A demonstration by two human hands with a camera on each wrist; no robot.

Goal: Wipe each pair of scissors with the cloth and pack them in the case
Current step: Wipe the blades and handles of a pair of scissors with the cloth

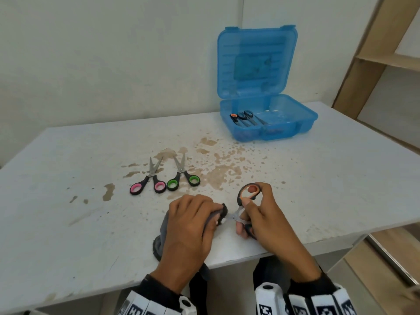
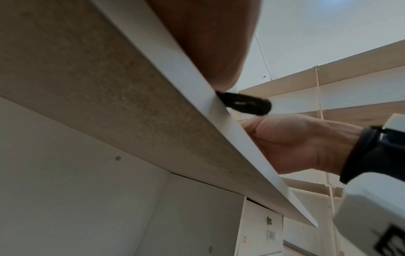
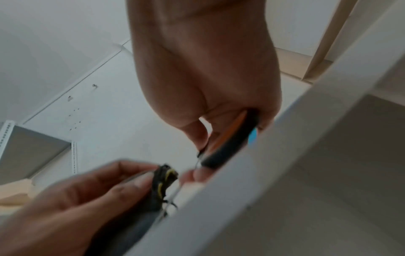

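While two pairs wait unwiped, wiping of third-in-hand pair underway, near table's front edge.

Far left of the grip, well apart: pink-ringed black-handled steel scissors (image 1: 148, 178), flat on stained grey-white tabletop (image 1: 68, 212), tips away from person, blades part open. Just right of those: green-ringed black-handled steel scissors (image 1: 183, 175), same lie, also tips away.

Left hand (image 1: 189, 226): curled round dark grey fleecy cloth (image 1: 163, 233), pinching cloth over blade end; blades themselves hidden inside cloth, tail of cloth hanging off table edge.

Right of that, touching: orange-ringed black-handled scissors (image 1: 246, 201), pivot just clear of cloth. Long axis roughly crosswise w/ slight tilt: tips toward left hand, handles toward right. One ring up & away, other low near palm, so handles spread.

Right hand (image 1: 266, 214): gripping handles, fingertip through upper ring.

Far right & beyond, well apart: open translucent blue plastic case (image 1: 304, 123), lid upright, several scissors already lying inside; count approx. three, hard to be sure.

Next, prob.: draw cloth along blades to tips, then carry pair to case, lay alongside others. Needs handles closed first, tips kept off fingers.
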